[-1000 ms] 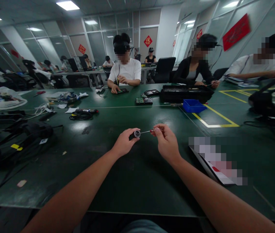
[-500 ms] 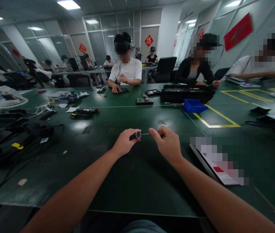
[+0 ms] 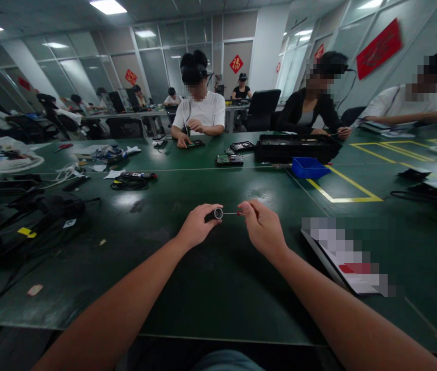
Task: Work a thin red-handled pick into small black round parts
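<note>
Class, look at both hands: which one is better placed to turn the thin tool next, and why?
Probably the right. The right hand pinches the thin red-handled metal driver, its tip at the silver end of the small black cylinder, which the left hand grips.

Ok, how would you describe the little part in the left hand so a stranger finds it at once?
On the long green table, look at the near middle, where the wearer's two hands meet. The left hand pinches a short black cylinder; unlike the thin metal tool in the right hand, it is stubby with a shiny round face.
</note>
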`<state>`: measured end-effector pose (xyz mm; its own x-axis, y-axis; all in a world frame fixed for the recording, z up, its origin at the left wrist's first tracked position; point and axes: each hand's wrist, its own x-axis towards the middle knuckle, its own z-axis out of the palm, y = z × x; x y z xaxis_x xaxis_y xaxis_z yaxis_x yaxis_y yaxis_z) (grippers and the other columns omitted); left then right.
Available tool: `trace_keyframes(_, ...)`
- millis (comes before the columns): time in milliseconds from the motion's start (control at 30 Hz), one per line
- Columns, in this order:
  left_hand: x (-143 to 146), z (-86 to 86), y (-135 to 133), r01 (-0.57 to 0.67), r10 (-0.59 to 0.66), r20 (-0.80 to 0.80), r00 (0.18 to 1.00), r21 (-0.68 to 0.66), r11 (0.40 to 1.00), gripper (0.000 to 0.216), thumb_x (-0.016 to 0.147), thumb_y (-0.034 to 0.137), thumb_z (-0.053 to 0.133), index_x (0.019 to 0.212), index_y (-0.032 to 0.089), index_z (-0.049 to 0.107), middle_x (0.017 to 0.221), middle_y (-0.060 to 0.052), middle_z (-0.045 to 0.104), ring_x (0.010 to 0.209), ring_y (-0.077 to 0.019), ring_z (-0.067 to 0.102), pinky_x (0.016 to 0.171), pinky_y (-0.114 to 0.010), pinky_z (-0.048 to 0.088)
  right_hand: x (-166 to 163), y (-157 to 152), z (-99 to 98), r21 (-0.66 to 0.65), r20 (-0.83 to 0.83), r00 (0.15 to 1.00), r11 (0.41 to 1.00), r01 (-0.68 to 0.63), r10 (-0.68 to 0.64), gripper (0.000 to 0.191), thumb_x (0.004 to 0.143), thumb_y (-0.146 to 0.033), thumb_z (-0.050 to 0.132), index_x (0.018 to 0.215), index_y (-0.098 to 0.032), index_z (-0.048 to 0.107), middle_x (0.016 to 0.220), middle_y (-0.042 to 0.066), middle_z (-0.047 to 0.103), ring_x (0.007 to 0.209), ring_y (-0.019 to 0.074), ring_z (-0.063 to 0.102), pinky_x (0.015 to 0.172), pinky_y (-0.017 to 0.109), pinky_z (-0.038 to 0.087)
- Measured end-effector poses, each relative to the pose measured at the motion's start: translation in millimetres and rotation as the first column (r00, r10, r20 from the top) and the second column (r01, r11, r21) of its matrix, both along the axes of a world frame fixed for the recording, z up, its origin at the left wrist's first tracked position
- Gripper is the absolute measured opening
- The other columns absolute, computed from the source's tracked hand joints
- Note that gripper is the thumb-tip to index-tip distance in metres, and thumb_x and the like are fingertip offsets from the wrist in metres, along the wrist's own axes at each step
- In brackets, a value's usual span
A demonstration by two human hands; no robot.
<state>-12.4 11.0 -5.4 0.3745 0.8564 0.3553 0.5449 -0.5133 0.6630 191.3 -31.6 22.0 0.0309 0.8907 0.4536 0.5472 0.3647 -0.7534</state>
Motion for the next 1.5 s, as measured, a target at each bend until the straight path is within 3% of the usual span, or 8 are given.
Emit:
trace_keyframes(133, -0.7, -1.4, 1.7, -0.01, 0.01, 0.028, 1.0, -0.001, 1.0, 0.037, 0.088, 0.02, 0.069, 0.125, 0.024, 0.066, 0.122, -0.005, 0.069, 0.116, -0.0231, 0.061, 0.106, -0.041, 0.044, -0.2, -0.3, -0.8, 0.018, -0.023, 0.997, 0.997, -0.07, 0.07, 0.022, 0.097, -0.034, 0.046, 0.11, -0.024, 0.061, 0.075, 0.0, 0.066, 0.067, 0.0199, 0.063, 0.063, 0.032, 0.043)
trace_keyframes(267, -1.2, -2.3, 2.7, -0.001, 0.001, 0.019, 1.0, 0.0, 1.0, 0.037, 0.088, 0.02, 0.07, 0.124, 0.024, 0.067, 0.121, -0.005, 0.069, 0.115, -0.023, 0.062, 0.105, -0.041, 0.045, -0.1, -1.3, -1.6, -0.019, -0.031, 0.997, 0.998, -0.066, 0.065, 0.022, 0.099, -0.037, 0.043, 0.1, -0.024, 0.062, 0.074, 0.0, 0.065, 0.065, 0.0194, 0.061, 0.063, 0.033, 0.043)
trace_keyframes(433, -0.1, -2.4, 1.3, -0.014, 0.014, 0.002, 1.0, -0.005, 1.0, 0.039, 0.087, 0.02, 0.071, 0.126, 0.025, 0.066, 0.123, -0.005, 0.068, 0.117, -0.0235, 0.061, 0.106, -0.042, 0.044, -1.0, 3.3, -7.7, 0.002, -0.237, 0.971, 1.0, -0.026, 0.026, 0.019, 0.095, -0.039, 0.054, 0.101, -0.022, 0.062, 0.085, 0.004, 0.07, 0.076, 0.0203, 0.065, 0.071, 0.034, 0.049)
trace_keyframes(633, 0.0, 2.5, -0.3, -0.002, 0.002, -0.006, 1.0, 0.048, 0.999, 0.04, 0.088, 0.021, 0.07, 0.128, 0.025, 0.065, 0.127, -0.006, 0.068, 0.121, -0.0237, 0.059, 0.109, -0.043, 0.042, -0.8, 17.7, -22.1, -0.058, -0.529, 0.848, 0.996, -0.068, 0.027, 0.032, 0.095, -0.05, 0.054, 0.097, -0.02, 0.065, 0.084, 0.005, 0.07, 0.076, 0.0193, 0.067, 0.076, 0.038, 0.054)
trace_keyframes(800, -1.7, 6.3, 3.4, 0.047, -0.028, -0.156, 0.987, 0.12, 0.992, 0.037, 0.091, 0.021, 0.066, 0.128, 0.029, 0.065, 0.127, -0.005, 0.068, 0.121, -0.0247, 0.059, 0.113, -0.052, 0.033, 2.4, 28.4, -31.3, -0.188, -0.696, 0.716, 0.976, -0.108, -0.055, 0.034, 0.091, -0.055, 0.053, 0.084, -0.023, 0.06, 0.07, 0.002, 0.064, 0.062, 0.019, 0.063, 0.068, 0.04, 0.059)
trace_keyframes(1000, -2.3, 2.0, 5.4, 0.041, -0.03, -0.215, 0.976, 0.046, 0.998, 0.038, 0.091, 0.025, 0.066, 0.129, 0.027, 0.063, 0.126, -0.006, 0.068, 0.12, -0.026, 0.058, 0.112, -0.053, 0.034, 4.5, 25.7, -28.3, -0.163, -0.586, 0.794, 0.984, 0.077, -0.159, 0.03, 0.093, -0.05, 0.053, 0.089, -0.022, 0.063, 0.078, 0.002, 0.067, 0.068, 0.0179, 0.064, 0.066, 0.035, 0.054)
trace_keyframes(1300, -0.9, 2.7, 4.2, 0.021, -0.015, -0.24, 0.971, 0.022, 1.0, 0.041, 0.09, 0.026, 0.067, 0.131, 0.028, 0.063, 0.123, -0.007, 0.068, 0.119, -0.0276, 0.058, 0.112, -0.056, 0.033, -0.8, 10.2, -13.0, 0.0, -0.279, 0.958, 0.998, 0.065, -0.062, 0.029, 0.099, -0.047, 0.047, 0.094, -0.022, 0.061, 0.077, 0.003, 0.069, 0.073, 0.0196, 0.065, 0.071, 0.035, 0.05)
trace_keyframes(1500, 0.2, 0.1, 3.7, 0.031, -0.029, -0.25, 0.968, 0.005, 1.0, 0.044, 0.091, 0.027, 0.067, 0.134, 0.028, 0.061, 0.122, -0.007, 0.068, 0.117, -0.0273, 0.059, 0.113, -0.057, 0.031, -1.0, 7.2, -11.9, 0.039, -0.16, 0.984, 0.996, 0.081, -0.074, 0.026, 0.1, -0.044, 0.044, 0.096, -0.023, 0.06, 0.081, 0.004, 0.071, 0.075, 0.0213, 0.067, 0.071, 0.036, 0.049)
